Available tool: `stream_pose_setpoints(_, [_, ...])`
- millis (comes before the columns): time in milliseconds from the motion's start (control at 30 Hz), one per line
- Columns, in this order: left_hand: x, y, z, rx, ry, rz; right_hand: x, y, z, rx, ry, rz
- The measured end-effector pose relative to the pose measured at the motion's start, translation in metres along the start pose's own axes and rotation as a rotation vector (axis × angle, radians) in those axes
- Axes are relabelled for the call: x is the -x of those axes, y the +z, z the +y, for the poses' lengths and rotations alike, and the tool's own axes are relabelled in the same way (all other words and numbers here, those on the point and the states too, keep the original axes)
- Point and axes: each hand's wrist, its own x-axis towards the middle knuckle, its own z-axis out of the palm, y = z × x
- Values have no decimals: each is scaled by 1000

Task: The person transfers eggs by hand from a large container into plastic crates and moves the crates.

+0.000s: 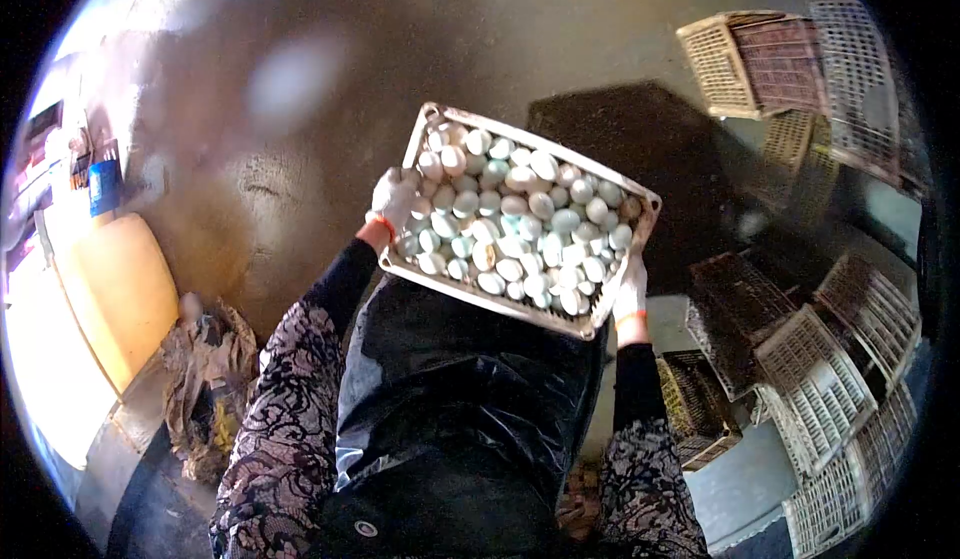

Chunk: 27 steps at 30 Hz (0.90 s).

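A rectangular plastic crate (pixel 540 146) full of pale white and bluish eggs (pixel 520 219) is held in front of my body, tilted a little with its right side lower in view. My left hand (pixel 393 197), in a white glove, grips the crate's left end. At the right end, my right hand (pixel 631 289), gloved too, holds the crate's side. Fingers of both hands are partly hidden by the crate walls. Below the crate is my black apron (pixel 450 399).
Several slatted crates (pixel 815 389) lie stacked at the lower right, and more crates (pixel 850 79) stand at the upper right. On the left are a yellowish plastic container (pixel 120 279) and a crumpled brown sack (pixel 205 389). The floor (pixel 300 109) looks wet.
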Motion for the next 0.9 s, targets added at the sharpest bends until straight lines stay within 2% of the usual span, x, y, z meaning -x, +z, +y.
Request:
stream_pose_setpoints(67, [7, 0, 30, 127, -170, 71, -11, 0, 16, -102, -5, 51])
stream_pose_setpoints(133, [4, -4, 15, 98, -92, 179, -21, -7, 32, -181, -77, -37])
stream_pose_setpoints(200, [39, -11, 64, -173, -73, 264, -7, -3, 33, -114, -202, -64])
stream_pose_setpoints(233, [31, -15, 56, -252, 70, 234, -20, -8, 37, -134, -140, -85])
stream_pose_setpoints(300, [36, -11, 52, -45, 0, 219, -24, -20, 42, -109, -83, -129])
stream_pose_setpoints(367, [0, -18, 13, -261, 195, 254, -30, -15, 46, -96, -160, -117])
stream_pose_setpoints(433, [14, -14, 23, -345, 224, 286, -25, -13, 45, -106, -176, -104])
stream_pose_setpoints(467, [46, -8, 64, -355, 131, 312, -28, -12, 45, -104, -188, -83])
stream_pose_setpoints(500, [12, -14, 24, -589, 438, 308, -39, -14, 48, -203, -176, -158])
stream_pose_setpoints(533, [16, -12, 28, -461, 340, 308, -38, -14, 47, -299, -166, -236])
stream_pose_setpoints(567, [19, -10, 32, -331, 245, 319, -40, -13, 55, -175, -196, -190])
stream_pose_setpoints(600, [30, -6, 51, -99, -24, 285, -38, -13, 53, -164, -198, -185])
stream_pose_setpoints(633, [19, -7, 36, -88, -31, 278, -35, -13, 52, -157, -215, -172])
stream_pose_setpoints(667, [11, -10, 22, -64, 59, 252, -30, -12, 52, -147, -228, -161])
stream_pose_setpoints(700, [2, -16, 10, -42, 155, 232, -32, -12, 50, -68, -215, -104])
stream_pose_setpoints(733, [21, -14, 25, -36, 148, 230, -35, -17, 55, 26, -351, -96])
stream_pose_setpoints(767, [56, -10, 60, -302, 162, 217, -28, -22, 47, 410, -496, -46])
stream_pose_setpoints(800, [61, -12, 59, -373, 168, 215, -32, -35, 46, 1014, -851, -58])
stream_pose_setpoints(833, [65, -14, 57, -445, 174, 214, -36, -48, 46, 1532, -1294, 149])
stream_pose_setpoints(867, [72, -19, 50, -497, 228, 206, -54, -67, 52, 1666, -1502, 135])
stream_pose_setpoints(900, [86, -20, 43, -601, 103, 217, -44, -84, 50, 1687, -1462, 121])
